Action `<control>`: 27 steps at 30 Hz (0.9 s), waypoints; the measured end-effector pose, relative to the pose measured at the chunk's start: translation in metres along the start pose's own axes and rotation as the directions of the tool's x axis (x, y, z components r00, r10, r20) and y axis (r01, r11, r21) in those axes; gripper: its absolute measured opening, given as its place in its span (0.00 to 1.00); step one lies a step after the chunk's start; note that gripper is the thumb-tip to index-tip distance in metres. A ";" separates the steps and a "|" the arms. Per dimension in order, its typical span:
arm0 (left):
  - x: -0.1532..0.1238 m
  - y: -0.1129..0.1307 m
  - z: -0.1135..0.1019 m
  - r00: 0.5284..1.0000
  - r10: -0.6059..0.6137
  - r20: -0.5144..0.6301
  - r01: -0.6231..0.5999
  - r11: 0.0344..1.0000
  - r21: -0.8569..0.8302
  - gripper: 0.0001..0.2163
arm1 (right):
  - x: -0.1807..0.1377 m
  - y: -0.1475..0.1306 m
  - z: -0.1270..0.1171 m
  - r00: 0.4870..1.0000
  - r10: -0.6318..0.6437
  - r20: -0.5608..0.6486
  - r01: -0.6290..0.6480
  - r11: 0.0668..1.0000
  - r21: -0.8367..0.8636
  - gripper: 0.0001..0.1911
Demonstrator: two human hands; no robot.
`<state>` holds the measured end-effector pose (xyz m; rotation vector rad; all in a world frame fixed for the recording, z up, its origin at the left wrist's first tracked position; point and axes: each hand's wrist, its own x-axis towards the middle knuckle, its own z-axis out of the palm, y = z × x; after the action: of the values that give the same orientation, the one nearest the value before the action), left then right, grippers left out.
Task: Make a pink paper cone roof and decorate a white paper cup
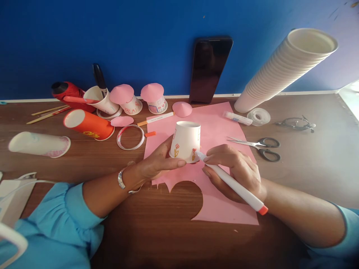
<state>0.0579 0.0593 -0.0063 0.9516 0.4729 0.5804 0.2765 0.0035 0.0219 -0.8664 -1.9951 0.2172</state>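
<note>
My left hand [159,160] grips a white paper cup [185,140] that is turned upside down, its wider rim at the bottom. Red flowers with yellow-brown stems are drawn low on its side, and part of a window-like outline shows at its right edge. My right hand [235,168] is closed round a white marker with a red end [235,186]. The marker's tip touches or nearly touches the flower at the cup's lower right. Under both hands lies a cut sheet of pink paper [224,130].
Scissors [260,144], a glue stick [238,118] and clear tape [259,116] lie right. A tall stack of cups [280,71] and a phone [210,69] stand by the blue wall. Cups with pink cone tops [153,93], an orange cup [89,125] and a tape ring [131,137] sit left.
</note>
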 end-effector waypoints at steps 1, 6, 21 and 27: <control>0.000 0.000 0.000 1.000 -0.001 -0.003 0.001 1.000 -0.001 0.28 | 0.000 0.000 0.000 1.000 0.000 -0.003 0.000 1.000 0.002 0.10; 0.000 -0.002 0.000 1.000 0.005 -0.007 -0.005 1.000 -0.016 0.28 | 0.000 0.000 0.001 1.000 0.008 -0.022 -0.008 1.000 -0.011 0.11; 0.000 -0.012 -0.010 1.000 0.025 -0.002 -0.025 0.998 -0.050 0.29 | 0.000 -0.001 0.000 1.000 0.016 -0.011 -0.016 1.000 -0.006 0.11; 0.000 -0.013 -0.011 0.999 0.032 -0.022 -0.034 0.997 -0.076 0.27 | -0.005 0.005 -0.001 0.999 -0.005 -0.053 0.009 0.996 0.088 0.09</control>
<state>0.0542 0.0598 -0.0229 0.8822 0.4517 0.6345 0.2818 0.0039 0.0164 -0.8012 -1.9249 0.2738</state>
